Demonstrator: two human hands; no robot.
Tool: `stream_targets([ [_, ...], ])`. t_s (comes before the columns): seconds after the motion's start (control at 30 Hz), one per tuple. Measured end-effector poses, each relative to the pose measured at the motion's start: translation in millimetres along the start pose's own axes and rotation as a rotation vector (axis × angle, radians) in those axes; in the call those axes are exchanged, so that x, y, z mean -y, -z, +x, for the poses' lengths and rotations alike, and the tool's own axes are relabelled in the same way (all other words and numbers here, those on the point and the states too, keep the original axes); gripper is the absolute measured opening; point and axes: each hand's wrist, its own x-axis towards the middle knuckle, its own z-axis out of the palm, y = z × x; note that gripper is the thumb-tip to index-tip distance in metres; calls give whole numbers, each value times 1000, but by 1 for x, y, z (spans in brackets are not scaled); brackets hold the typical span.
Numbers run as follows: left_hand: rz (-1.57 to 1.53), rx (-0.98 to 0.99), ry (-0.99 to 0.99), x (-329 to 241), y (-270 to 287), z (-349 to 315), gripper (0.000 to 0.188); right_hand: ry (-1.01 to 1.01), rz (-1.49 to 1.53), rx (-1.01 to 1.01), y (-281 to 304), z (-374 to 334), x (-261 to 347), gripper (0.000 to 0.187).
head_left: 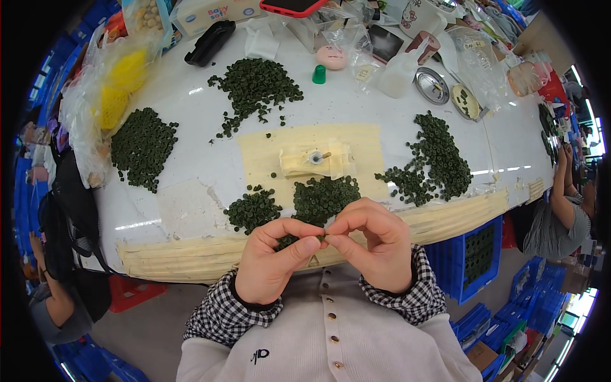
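Just past the table's near edge, my left hand [270,260] and my right hand [377,240] meet fingertip to fingertip. Both pinch a small dark green part [323,238], mostly covered by the fingers. Right behind them lies a pile of small dark green ring-like parts [326,197], with a smaller pile [253,210] to its left. Beyond, on a taped patch [254,149], a tape-wrapped block [296,163] carries a round metal fitting [316,157] with a short brownish stick or pin.
More green piles lie at far left [145,148], at the back [258,89] and on the right [442,159]. Behind stand a green cap [319,74], a pink round object [331,57], a metal lid [431,86] and plastic bags [474,57]. A blue crate [468,264] sits below the right edge.
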Motion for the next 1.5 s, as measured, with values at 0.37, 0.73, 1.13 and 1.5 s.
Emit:
stream_targets([
  [0.37,3,-74,-55,4,-2,2,11,95,-145,-52,-8,-3,4,16],
  [0.73,-17,115,93,-5,2,5,11,88,-15,111,9,2,6,19],
  [1.13,133,133,123,-5,6,6,12,234,-250,137,15,4,10,19],
  [1.5,504,99,-19,-14,1,4,12,303,-370,203,19,7,12,20],
])
